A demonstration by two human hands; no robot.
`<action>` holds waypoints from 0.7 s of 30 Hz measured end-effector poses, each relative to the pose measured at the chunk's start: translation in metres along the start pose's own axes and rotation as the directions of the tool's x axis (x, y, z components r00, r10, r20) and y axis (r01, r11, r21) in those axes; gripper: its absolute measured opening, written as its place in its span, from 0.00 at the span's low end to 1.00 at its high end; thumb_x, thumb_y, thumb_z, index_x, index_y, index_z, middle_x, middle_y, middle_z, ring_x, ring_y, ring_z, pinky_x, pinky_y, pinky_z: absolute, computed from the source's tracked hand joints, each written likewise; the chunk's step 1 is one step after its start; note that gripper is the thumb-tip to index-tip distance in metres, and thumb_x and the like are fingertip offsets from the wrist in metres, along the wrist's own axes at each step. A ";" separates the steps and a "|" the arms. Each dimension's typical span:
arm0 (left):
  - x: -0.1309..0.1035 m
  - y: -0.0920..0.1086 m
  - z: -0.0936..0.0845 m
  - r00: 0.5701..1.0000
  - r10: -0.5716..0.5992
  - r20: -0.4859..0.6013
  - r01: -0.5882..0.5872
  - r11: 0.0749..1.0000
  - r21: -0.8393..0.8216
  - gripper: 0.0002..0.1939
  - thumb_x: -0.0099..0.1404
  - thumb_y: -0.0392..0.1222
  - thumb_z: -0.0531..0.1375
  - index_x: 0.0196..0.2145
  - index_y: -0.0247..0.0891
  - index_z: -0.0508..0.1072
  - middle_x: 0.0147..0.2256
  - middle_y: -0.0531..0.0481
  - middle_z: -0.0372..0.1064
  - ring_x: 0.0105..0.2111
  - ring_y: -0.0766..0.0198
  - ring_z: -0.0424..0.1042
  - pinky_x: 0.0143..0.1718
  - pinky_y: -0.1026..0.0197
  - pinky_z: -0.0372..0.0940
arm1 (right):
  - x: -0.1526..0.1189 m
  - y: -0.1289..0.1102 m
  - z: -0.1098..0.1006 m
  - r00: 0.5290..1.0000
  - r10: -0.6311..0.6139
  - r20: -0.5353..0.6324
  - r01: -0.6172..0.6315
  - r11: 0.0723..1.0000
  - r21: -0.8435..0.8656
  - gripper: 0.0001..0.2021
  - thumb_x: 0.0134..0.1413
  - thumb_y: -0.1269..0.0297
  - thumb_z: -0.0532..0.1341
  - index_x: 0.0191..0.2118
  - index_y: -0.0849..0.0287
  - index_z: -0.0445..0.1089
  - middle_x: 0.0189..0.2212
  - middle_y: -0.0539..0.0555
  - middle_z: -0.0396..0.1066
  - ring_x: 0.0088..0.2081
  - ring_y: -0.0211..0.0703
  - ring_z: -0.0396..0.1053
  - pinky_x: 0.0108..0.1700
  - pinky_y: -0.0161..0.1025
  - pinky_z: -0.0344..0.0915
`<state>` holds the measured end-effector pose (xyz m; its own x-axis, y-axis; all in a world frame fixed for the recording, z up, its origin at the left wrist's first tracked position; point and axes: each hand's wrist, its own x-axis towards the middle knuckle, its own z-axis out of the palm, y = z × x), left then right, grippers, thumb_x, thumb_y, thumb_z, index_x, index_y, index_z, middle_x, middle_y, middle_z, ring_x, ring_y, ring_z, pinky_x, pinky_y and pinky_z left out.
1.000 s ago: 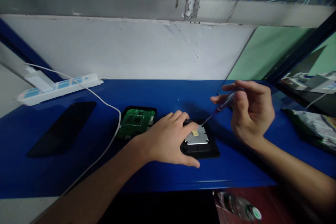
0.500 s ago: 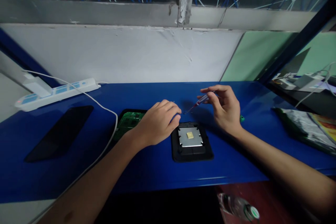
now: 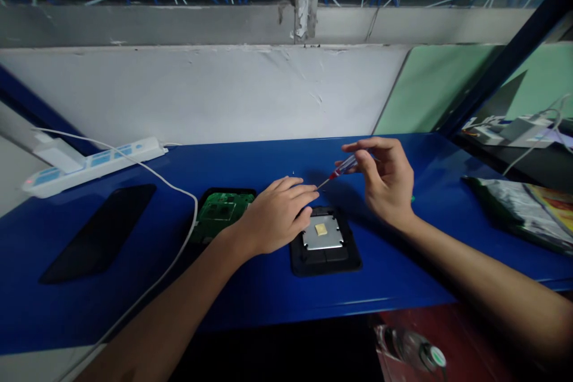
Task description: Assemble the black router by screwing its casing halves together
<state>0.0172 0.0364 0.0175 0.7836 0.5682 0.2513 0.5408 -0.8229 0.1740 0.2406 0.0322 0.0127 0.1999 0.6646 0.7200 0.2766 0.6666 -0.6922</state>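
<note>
Between thumb and fingers, my right hand (image 3: 387, 182) grips a small screwdriver (image 3: 344, 166) with a clear handle and a red collar. Its thin shaft slants down to the left, the tip close to the fingertips of my left hand (image 3: 284, 212). That left hand is palm down with fingers stretched out, over the upper left corner of a black cover (image 3: 329, 265). Fixed in the cover is a silver metal plate (image 3: 323, 240) bearing a yellowish square pad (image 3: 321, 229). Left of the hand, a green circuit board (image 3: 219, 210) sits in a dark housing, partly hidden by my forearm.
A black phone-like slab (image 3: 98, 233) lies at left, near a white power strip (image 3: 102, 164). A white cable (image 3: 196, 215) runs across the table. At right lies a shiny packet (image 3: 523, 206). Tiny screw-like bits (image 3: 293, 173) rest behind my left hand. Below stands a plastic bottle (image 3: 416, 349).
My left fingers have straightened and reached right, up to the screwdriver tip. The right hand keeps its grip on the screwdriver. The whole view has shifted slightly.
</note>
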 end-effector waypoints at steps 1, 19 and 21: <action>0.000 -0.001 0.001 1.000 -0.006 0.002 0.006 1.000 -0.003 0.20 0.75 0.39 0.48 0.59 0.37 0.70 0.61 0.48 0.68 0.64 0.53 0.60 0.65 0.43 0.54 | 0.000 0.001 0.000 1.000 -0.008 -0.005 0.008 1.000 -0.009 0.06 0.65 0.62 0.61 0.46 0.54 0.67 0.40 0.52 0.77 0.32 0.38 0.78 0.34 0.38 0.78; -0.085 0.044 0.004 0.978 -0.062 -0.200 0.089 0.988 0.128 0.20 0.70 0.43 0.58 0.58 0.37 0.69 0.60 0.40 0.67 0.58 0.45 0.68 0.57 0.43 0.69 | -0.008 -0.016 0.005 0.998 -0.066 -0.020 0.063 0.990 -0.130 0.08 0.66 0.65 0.58 0.49 0.53 0.68 0.36 0.50 0.75 0.29 0.37 0.74 0.31 0.39 0.74; -0.093 0.052 0.012 0.980 -0.071 -0.188 0.095 0.988 0.120 0.24 0.68 0.45 0.60 0.60 0.37 0.68 0.62 0.38 0.64 0.59 0.43 0.67 0.55 0.43 0.71 | -0.009 -0.030 0.014 0.995 -0.097 0.027 0.100 0.989 -0.105 0.09 0.67 0.66 0.57 0.50 0.52 0.68 0.36 0.50 0.75 0.28 0.36 0.73 0.31 0.39 0.74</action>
<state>-0.0240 -0.0591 -0.0082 0.6720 0.6151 0.4124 0.6454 -0.7595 0.0812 0.2173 0.0111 0.0263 0.1468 0.6054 0.7822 0.3923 0.6903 -0.6079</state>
